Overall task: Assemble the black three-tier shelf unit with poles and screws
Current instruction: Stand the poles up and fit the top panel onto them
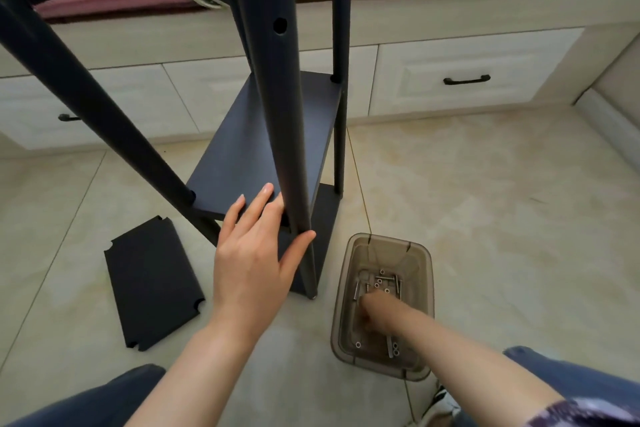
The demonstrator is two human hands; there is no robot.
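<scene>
Two tiers are already fitted on the black shelf unit point(263, 146), which stands upright on the floor point(485, 201) with its poles rising out of view. Left of the unit, the third shelf panel point(152, 281) lies flat and unfitted. Just right of the unit's near corner sits a tinted bin point(426, 274). The left hand point(252, 260) is spread wide, fingers straight on the upper fitted tier and thumb against the near pole point(280, 107). The right hand point(375, 310) is down in the bin among the screws point(384, 279); whether it holds one cannot be told. Step judged: fetching a screw. The next move calls for seating the panel at the pole holes, then screwing it fast.
</scene>
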